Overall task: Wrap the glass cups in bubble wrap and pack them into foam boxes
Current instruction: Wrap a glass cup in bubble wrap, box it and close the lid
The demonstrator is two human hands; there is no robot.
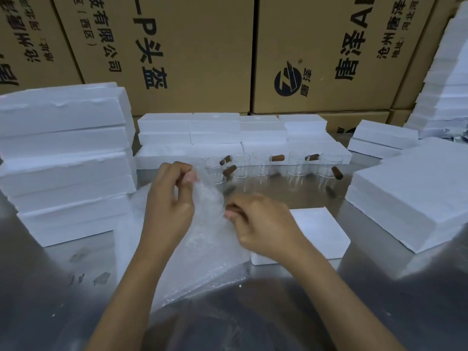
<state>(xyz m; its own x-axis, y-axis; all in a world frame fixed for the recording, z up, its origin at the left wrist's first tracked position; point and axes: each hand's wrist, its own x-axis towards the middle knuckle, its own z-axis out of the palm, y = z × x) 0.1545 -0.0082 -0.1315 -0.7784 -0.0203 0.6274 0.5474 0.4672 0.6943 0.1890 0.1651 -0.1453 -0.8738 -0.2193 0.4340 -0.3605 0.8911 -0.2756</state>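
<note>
Both hands' grip (174,196) (260,224) pinches the bubble wrap (202,239) between them

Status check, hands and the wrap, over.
Left hand and right hand both pinching bubble wrap. Glass cups unwrapped behind. Nothing in the way.

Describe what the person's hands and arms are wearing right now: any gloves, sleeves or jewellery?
Nothing is worn on either: the left hand and right hand are bare, with no gloves, rings or watch showing. Both forearms are bare down to the frame's bottom edge, no sleeves in view.
</note>
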